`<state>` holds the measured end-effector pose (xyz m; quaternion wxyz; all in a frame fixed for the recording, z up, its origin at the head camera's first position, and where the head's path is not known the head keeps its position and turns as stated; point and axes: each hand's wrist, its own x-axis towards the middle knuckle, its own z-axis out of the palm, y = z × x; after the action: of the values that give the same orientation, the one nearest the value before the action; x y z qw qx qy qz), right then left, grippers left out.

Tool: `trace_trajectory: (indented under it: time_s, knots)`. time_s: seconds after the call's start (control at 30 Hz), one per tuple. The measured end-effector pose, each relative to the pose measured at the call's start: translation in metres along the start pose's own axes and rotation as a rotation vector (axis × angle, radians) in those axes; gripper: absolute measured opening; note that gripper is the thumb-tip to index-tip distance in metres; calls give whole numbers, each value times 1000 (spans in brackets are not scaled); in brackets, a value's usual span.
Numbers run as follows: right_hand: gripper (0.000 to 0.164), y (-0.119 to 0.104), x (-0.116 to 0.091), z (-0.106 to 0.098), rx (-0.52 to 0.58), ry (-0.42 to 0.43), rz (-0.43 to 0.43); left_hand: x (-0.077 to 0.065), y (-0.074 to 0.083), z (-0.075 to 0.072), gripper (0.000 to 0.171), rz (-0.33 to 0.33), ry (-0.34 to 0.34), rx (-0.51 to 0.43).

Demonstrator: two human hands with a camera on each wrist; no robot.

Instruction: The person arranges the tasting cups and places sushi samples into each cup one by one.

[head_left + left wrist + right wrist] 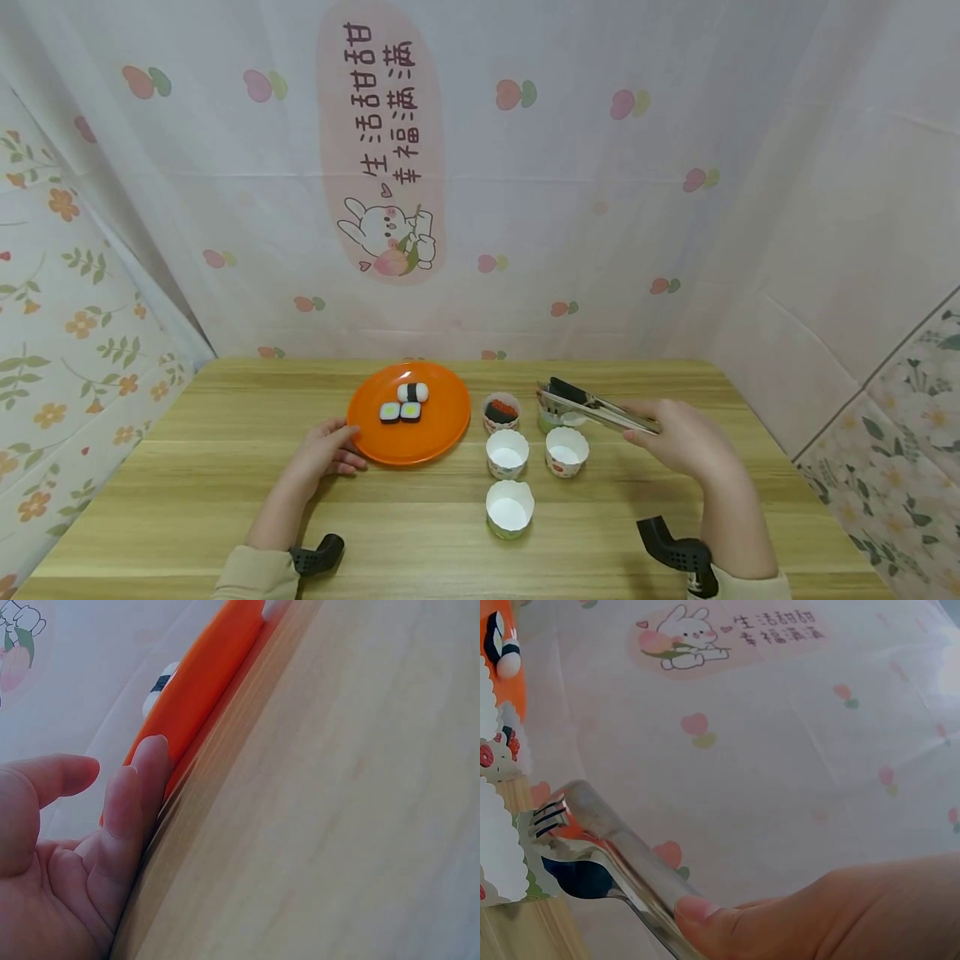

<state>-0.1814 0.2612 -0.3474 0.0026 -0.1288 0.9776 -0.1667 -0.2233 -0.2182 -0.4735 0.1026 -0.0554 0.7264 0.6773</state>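
My left hand (326,450) rests on the table with fingers against the left rim of an orange plate (442,425). In the left wrist view its fingertips touch the plate's edge, while the thumb stands apart above. On the plate lie two square sushi pieces (401,412) and a white one with a black band (412,392). My right hand (678,433) grips metal tongs (600,412), thumb along one arm. Fork tines and a dark, shiny spoon-shaped end show in the right wrist view. The tips reach over a green-based cup (551,422), its contents hidden.
A paper cup (501,423) with red and black pieces stands right of the plate. Three white-lined paper cups stand nearer: one upper left (507,454), one right (567,452), one in front (510,508). A patterned curtain (600,208) hangs behind the wooden table (412,533).
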Motion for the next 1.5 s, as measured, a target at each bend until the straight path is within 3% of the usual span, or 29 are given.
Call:
trace_trajectory:
  time_s: [1.5]
  knots:
    - [50,0,1,1,-28,-18,19,0,-1,1,52,-11,13,2]
